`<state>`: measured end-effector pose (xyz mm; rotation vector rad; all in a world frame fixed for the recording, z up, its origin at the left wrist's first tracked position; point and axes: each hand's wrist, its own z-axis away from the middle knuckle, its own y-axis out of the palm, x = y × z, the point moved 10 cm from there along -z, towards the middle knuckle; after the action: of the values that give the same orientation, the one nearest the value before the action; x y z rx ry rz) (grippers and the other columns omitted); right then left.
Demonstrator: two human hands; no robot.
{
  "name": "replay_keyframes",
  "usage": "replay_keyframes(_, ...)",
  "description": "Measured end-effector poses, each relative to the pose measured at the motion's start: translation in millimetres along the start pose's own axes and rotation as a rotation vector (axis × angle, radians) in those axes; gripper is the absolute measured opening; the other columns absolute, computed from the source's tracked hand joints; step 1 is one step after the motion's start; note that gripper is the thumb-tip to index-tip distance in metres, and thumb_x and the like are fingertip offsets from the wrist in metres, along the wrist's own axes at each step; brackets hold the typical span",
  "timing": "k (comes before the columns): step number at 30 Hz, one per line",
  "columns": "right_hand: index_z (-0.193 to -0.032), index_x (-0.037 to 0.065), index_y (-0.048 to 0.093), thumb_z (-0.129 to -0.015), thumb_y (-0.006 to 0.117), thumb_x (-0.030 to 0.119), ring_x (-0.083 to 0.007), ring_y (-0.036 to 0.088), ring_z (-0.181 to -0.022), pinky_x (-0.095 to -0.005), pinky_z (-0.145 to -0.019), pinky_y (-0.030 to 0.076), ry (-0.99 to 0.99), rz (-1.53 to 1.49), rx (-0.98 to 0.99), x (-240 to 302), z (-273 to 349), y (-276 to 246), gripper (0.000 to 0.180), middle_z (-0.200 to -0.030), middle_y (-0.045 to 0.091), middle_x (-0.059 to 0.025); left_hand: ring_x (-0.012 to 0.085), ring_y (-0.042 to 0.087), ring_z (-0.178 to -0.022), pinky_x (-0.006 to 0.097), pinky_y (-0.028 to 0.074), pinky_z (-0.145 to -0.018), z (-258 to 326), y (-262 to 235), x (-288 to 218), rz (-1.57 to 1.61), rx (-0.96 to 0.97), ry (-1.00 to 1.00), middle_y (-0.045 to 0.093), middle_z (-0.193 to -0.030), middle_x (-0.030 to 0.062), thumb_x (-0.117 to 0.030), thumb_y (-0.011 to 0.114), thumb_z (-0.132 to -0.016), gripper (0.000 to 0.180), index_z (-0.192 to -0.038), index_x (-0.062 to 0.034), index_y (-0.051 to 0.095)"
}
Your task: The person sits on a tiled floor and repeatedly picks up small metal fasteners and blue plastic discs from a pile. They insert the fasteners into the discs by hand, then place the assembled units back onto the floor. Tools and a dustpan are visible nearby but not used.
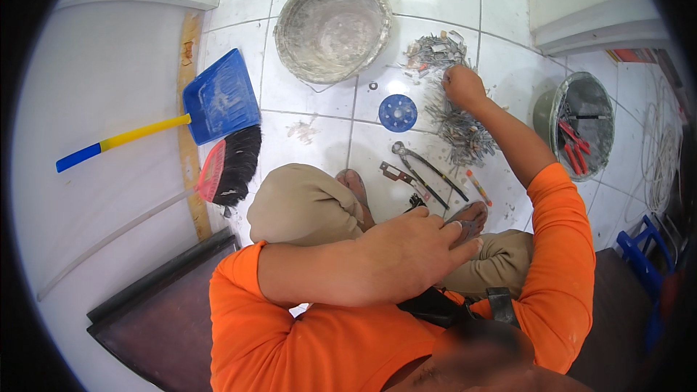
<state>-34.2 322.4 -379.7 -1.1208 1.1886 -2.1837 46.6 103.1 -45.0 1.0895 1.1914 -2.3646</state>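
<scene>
— What lies on the tiled floor (319,112) around the work?

— A round grey basin (332,27), a blue disc (398,112), pincers (425,167), a blue dustpan (220,96) and a brush (231,165); a bucket (581,123) of tools stands right.

— And the hands?

— The right hand (462,86) is curled, fingertips down in the pile of small metal and plastic bits (454,120); what it pinches I cannot tell. The left hand (417,250) rests flat, fingers together, across the knee (501,254).

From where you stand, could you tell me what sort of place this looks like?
Probably a room under tiling or renovation work. The white tiled floor carries a mortar-crusted pan, a pile of small nail-like bits under the right hand, pincers and a bucket of tools.
</scene>
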Motion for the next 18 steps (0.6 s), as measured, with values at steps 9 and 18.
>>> replay_keyframes(9, -0.095, 0.002, 0.066, -0.098, 0.055, 0.023, -0.0217, 0.065, -0.072, -0.0376, -0.066, 0.056, 0.121, -1.167, 0.352, -40, -2, 15, 0.024, -0.087, 0.068, -0.0099, 0.029, 0.064, -0.104, 0.04, 0.05, -0.096, 5, -1, 7, 0.044, -0.056, 0.003, 0.062, -0.121, 0.013, -0.028, 0.074, -0.092, 0.066, -0.148, -0.0041, 0.05)
replay_keyframes(18, -0.098, 0.003, 0.07, -0.102, 0.057, 0.028, -0.0162, 0.056, -0.058, -0.0316, -0.055, 0.048, 0.462, -1.163, -0.007, -123, 5, -28, 0.029, -0.077, 0.064, -0.0049, 0.0319, 0.063, -0.105, 0.042, 0.05, -0.098, 15, -1, 9, 0.044, -0.016, -0.031, 0.061, -0.124, 0.0136, -0.025, 0.074, -0.092, 0.067, -0.15, -0.0049, 0.048)
